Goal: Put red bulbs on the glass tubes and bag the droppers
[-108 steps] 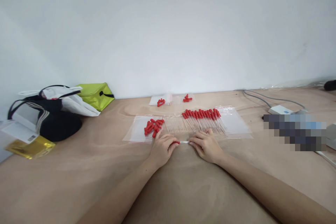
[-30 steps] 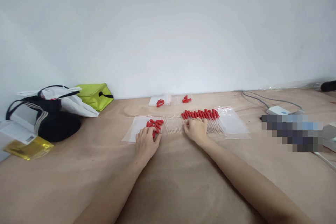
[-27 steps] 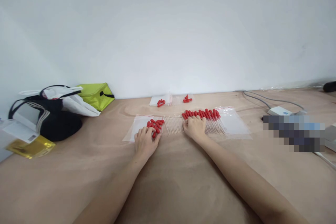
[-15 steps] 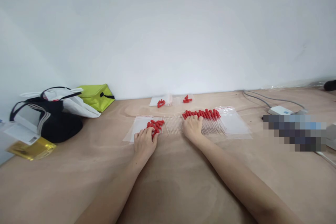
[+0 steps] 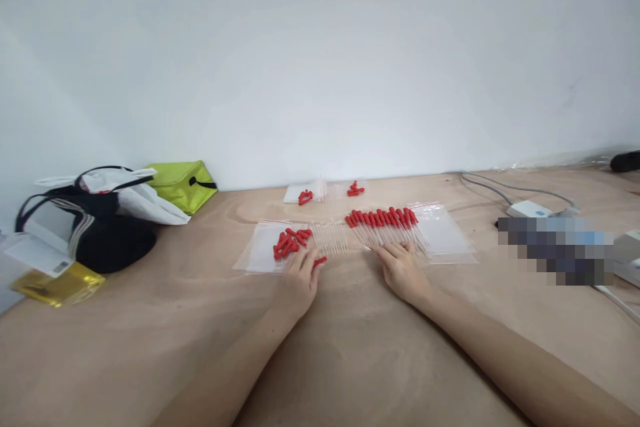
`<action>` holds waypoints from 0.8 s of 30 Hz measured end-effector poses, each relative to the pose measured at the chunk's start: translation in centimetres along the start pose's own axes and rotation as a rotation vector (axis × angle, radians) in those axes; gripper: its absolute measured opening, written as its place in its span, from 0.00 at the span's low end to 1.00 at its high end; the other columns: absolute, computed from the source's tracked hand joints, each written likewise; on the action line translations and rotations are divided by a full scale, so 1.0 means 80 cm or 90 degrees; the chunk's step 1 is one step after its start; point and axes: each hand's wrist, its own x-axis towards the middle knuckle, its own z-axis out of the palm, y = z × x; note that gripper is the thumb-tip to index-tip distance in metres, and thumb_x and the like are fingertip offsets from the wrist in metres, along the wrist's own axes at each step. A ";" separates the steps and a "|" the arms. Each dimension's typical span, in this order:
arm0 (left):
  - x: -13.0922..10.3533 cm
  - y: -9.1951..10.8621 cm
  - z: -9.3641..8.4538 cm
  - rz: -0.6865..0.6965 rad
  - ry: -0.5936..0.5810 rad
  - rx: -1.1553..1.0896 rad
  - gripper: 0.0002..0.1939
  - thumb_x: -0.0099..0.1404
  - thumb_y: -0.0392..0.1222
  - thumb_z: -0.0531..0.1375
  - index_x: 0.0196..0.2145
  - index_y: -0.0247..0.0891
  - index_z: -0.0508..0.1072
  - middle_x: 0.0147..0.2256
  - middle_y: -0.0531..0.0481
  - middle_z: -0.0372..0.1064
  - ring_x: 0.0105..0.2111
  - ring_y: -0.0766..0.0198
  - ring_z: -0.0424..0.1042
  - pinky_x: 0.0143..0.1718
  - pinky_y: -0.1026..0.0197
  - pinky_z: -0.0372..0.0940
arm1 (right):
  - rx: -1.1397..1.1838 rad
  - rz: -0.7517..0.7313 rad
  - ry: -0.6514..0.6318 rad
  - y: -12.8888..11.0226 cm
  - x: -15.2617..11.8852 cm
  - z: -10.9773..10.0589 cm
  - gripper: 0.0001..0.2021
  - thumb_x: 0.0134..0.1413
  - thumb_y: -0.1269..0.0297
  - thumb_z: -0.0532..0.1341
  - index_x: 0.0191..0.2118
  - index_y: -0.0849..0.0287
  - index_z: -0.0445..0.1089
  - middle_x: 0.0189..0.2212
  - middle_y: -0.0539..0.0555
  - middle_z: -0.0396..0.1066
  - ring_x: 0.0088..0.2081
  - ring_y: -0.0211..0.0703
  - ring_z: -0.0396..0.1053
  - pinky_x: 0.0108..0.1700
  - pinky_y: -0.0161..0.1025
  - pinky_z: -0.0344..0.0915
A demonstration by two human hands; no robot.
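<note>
My left hand (image 5: 299,283) pinches a single red rubber dropper bulb (image 5: 321,261), which sticks out to the right of its fingertips. Just behind that hand, a pile of loose red bulbs (image 5: 284,245) lies on a clear zip bag (image 5: 254,247). Thin clear tubes (image 5: 330,237) are laid side by side right of the pile. My right hand (image 5: 404,271) has its fingers curled together at the lower ends of a row of droppers (image 5: 383,219), tubes capped with red bulbs. Whatever those fingers grip is too small to make out.
Another clear zip bag (image 5: 450,237) lies right of the dropper row. Small bags with red bulbs (image 5: 305,197) are farther back by the wall. Left stand a black bag (image 5: 115,240) and a lime-green bag (image 5: 183,187). A white plug box (image 5: 529,209) with grey cables sits right.
My left hand has come off the pile and moved right and nearer with one bulb. My right hand has shifted right and nearer, uncovering the left end of the dropper row.
</note>
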 end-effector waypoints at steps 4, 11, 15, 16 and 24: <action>0.001 0.019 0.015 0.006 -0.070 -0.131 0.12 0.64 0.37 0.47 0.38 0.37 0.70 0.32 0.47 0.65 0.33 0.62 0.65 0.35 0.60 0.62 | 0.065 -0.049 -0.023 -0.007 -0.007 -0.006 0.12 0.54 0.75 0.48 0.37 0.60 0.67 0.32 0.54 0.69 0.35 0.39 0.64 0.41 0.39 0.47; 0.008 0.024 0.009 -0.045 -0.133 -0.104 0.06 0.61 0.37 0.55 0.34 0.41 0.72 0.35 0.51 0.71 0.38 0.59 0.66 0.40 0.54 0.55 | 0.103 -0.083 -0.036 -0.022 0.000 -0.003 0.10 0.55 0.73 0.48 0.36 0.60 0.66 0.32 0.52 0.69 0.34 0.38 0.64 0.43 0.41 0.45; 0.007 0.025 0.008 -0.053 -0.138 -0.096 0.05 0.61 0.38 0.56 0.35 0.43 0.72 0.35 0.54 0.73 0.39 0.59 0.66 0.41 0.52 0.51 | 0.107 -0.080 -0.049 -0.024 0.001 -0.005 0.10 0.56 0.73 0.48 0.35 0.59 0.66 0.31 0.52 0.69 0.33 0.37 0.64 0.43 0.41 0.45; 0.007 0.025 0.008 -0.051 -0.136 -0.097 0.06 0.61 0.38 0.56 0.35 0.43 0.72 0.35 0.54 0.73 0.38 0.59 0.66 0.42 0.52 0.50 | 0.107 -0.081 -0.052 -0.024 0.001 -0.005 0.10 0.56 0.72 0.48 0.35 0.59 0.66 0.31 0.51 0.69 0.34 0.37 0.64 0.43 0.41 0.45; 0.007 0.025 0.006 -0.034 -0.137 -0.120 0.06 0.61 0.39 0.55 0.34 0.44 0.72 0.35 0.54 0.74 0.38 0.60 0.67 0.43 0.52 0.49 | 0.125 -0.091 -0.054 -0.017 0.002 0.000 0.12 0.55 0.74 0.49 0.34 0.57 0.68 0.30 0.51 0.69 0.33 0.36 0.64 0.43 0.41 0.44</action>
